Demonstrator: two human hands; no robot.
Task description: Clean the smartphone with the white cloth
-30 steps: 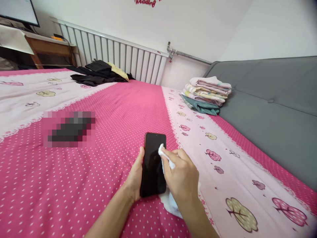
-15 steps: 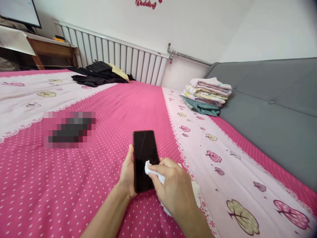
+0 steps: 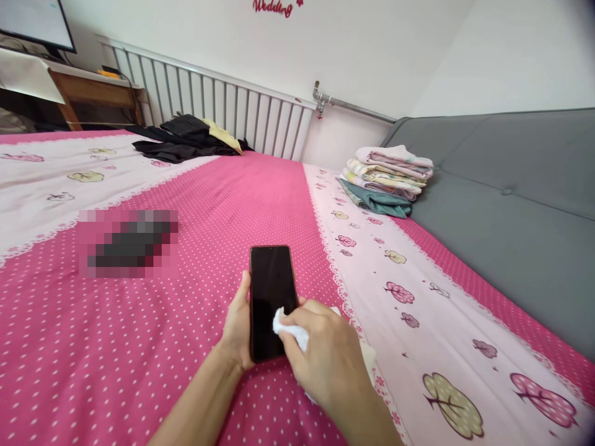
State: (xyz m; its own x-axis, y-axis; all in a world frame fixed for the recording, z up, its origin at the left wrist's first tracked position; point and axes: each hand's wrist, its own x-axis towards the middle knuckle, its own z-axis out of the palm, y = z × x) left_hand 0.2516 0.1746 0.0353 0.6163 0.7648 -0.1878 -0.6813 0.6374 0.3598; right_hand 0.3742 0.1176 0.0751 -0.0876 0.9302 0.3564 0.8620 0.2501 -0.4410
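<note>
A black phone point(image 3: 269, 288) with a dark screen is held over the pink dotted bedspread point(image 3: 195, 204). My left hand point(image 3: 238, 328) grips its left edge from below, thumb along the side. My right hand point(image 3: 325, 353) is closed on a white tissue point(image 3: 290, 326) and presses it against the lower right part of the screen. The rest of the tissue hangs under my right palm.
A blurred dark item point(image 3: 127, 243) lies on the bed to the left. Folded cloths point(image 3: 388, 176) are stacked by the grey padded headboard point(image 3: 502, 204) at right. Dark clothes point(image 3: 186, 139) lie near the radiator point(image 3: 223, 108). A wooden desk point(image 3: 93, 90) stands far left.
The phone shifted left and turned upright a second ago, then held still. My right hand with the tissue moved from the screen's upper right down to its lower right.
</note>
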